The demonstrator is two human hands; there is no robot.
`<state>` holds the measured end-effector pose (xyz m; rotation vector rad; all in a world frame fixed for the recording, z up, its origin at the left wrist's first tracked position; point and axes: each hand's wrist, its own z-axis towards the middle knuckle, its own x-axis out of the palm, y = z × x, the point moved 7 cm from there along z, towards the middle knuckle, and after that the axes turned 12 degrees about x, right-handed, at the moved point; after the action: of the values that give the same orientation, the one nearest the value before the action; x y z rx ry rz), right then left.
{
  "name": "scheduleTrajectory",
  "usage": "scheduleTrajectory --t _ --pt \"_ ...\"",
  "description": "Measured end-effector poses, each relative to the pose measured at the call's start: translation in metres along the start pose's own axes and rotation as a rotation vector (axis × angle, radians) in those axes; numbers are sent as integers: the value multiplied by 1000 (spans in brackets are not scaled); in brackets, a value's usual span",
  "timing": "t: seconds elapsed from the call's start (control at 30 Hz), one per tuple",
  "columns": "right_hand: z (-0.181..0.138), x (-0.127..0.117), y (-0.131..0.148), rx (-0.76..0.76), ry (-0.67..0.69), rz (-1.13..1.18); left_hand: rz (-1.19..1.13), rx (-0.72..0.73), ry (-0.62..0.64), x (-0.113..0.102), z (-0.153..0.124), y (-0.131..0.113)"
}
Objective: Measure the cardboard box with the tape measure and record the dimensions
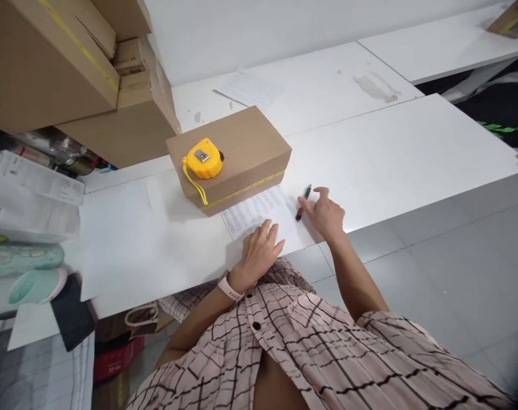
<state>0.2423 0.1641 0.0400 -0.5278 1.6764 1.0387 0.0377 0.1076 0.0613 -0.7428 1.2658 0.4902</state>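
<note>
My left hand (260,250) lies with fingers spread on the lower part of a printed sheet (259,213) at the table's front edge. My right hand (327,215) is open beside a black and red pen (301,213), which lies at the sheet's right side. The right thumb tip is at the pen, while the index finger stands apart from it; whether the thumb touches the pen I cannot tell. A closed cardboard box (246,151) covers the sheet's far part. On the box rests a yellow tape measure (204,159) with its strap hanging over the front.
Large cardboard boxes (126,108) are stacked at the back left. Blank white paper (114,239) lies left on the white table (370,154). A mint cup (32,286) and a dark flat item (73,316) are at the far left. Another sheet (246,88) lies behind the box.
</note>
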Motion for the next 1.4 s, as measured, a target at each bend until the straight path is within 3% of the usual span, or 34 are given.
scheduleTrajectory --t 0.07,0.17,0.23,0.33,0.4,0.47,0.57,0.73,0.93,1.07,1.23,1.4 --pt "12 11 7 -81 86 -91 21 -51 186 23 5 -11" --pt "16 13 10 -182 148 35 49 -60 292 32 11 -16" --pt "15 5 3 -157 255 357 52 -64 299 30 10 -14" --pt "5 -8 0 -152 545 925 43 -61 286 28 9 -12" --pt "-5 -16 7 -205 631 1112 37 -65 282 29 10 -11" --pt "-12 -16 17 -242 581 1158 38 -79 283 31 12 -11" --pt "-18 7 37 -223 538 1121 59 -85 274 34 16 -12" --pt "-27 51 70 -284 782 998 88 -106 254 39 13 -13" --pt "-13 51 67 -265 542 926 39 -110 245 38 8 -13" --pt "-12 51 69 -307 558 931 43 -101 226 34 8 -14" --pt "-9 50 64 -257 456 886 6 -117 216 34 5 -14" --pt "-10 54 64 -277 445 854 20 -127 210 34 3 -14"
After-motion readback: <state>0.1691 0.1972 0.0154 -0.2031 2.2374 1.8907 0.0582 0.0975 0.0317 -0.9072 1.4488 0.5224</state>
